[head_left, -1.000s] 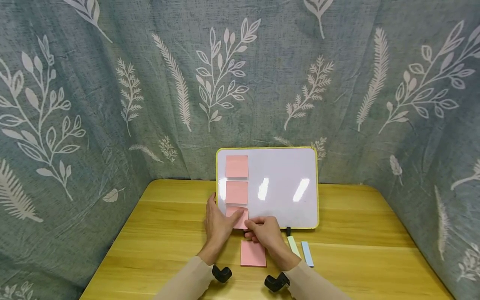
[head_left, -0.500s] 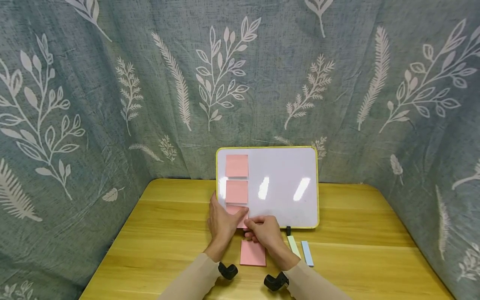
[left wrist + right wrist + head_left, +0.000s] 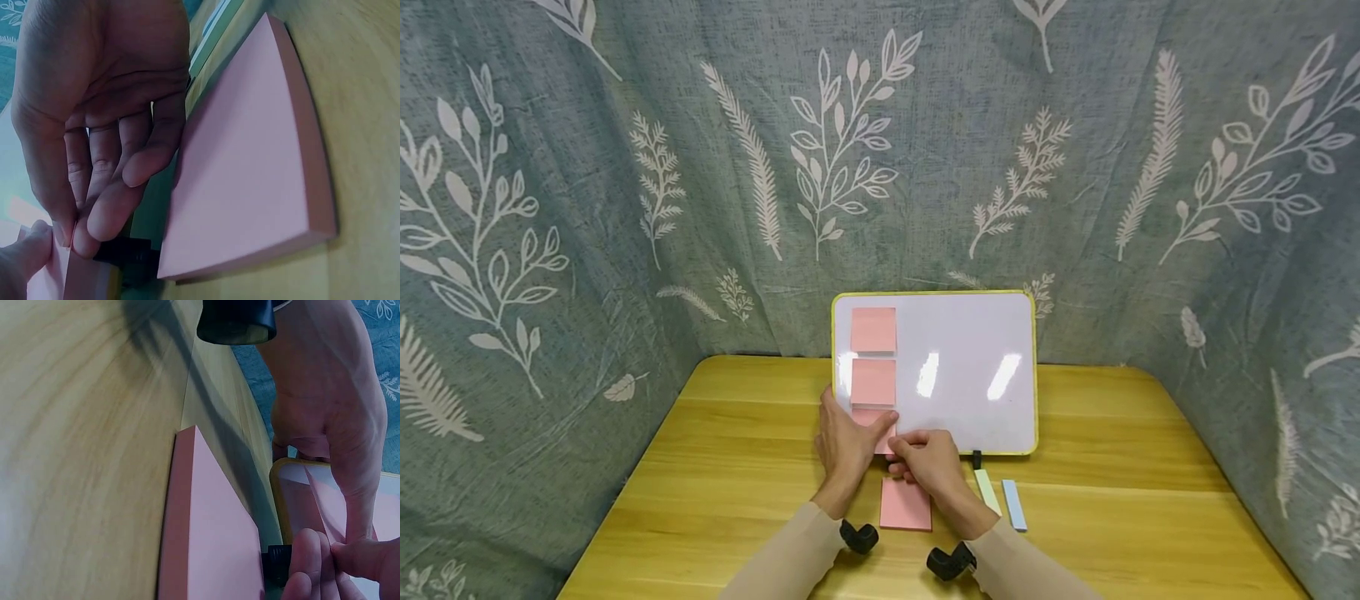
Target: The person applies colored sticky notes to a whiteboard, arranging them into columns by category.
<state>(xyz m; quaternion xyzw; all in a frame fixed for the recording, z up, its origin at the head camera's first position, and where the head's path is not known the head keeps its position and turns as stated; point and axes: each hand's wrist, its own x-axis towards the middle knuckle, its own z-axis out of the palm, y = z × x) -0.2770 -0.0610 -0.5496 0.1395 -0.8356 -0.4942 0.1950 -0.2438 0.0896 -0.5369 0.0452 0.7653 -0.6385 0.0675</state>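
A yellow-edged whiteboard point(image 3: 970, 350) stands upright on the table, leaning back. My left hand point(image 3: 846, 442) holds its lower left edge, thumb on the face over a pink sticky note point(image 3: 867, 415), fingers going behind the frame in the right wrist view. With thumb and index finger, my right hand point(image 3: 929, 465) pinches that note's lower right corner. In the left wrist view the right hand's point(image 3: 119, 106) other fingers are loosely bent. Above, two more pink notes point(image 3: 873, 330) are stuck in a column. A thick pink sticky-note pad point(image 3: 906, 505) lies below the board.
Right of the pad lie a pale green strip pad point(image 3: 987, 492) and a blue strip pad point(image 3: 1014, 505). A black foot point(image 3: 977, 460) shows under the board. Black wrist cameras point(image 3: 951, 562) sit at both cuffs. Behind hangs a leaf-patterned curtain point(image 3: 925, 208).
My left hand has shifted slightly right, its thumb sliding toward the note's right side. My right hand keeps its pinch on the corner.
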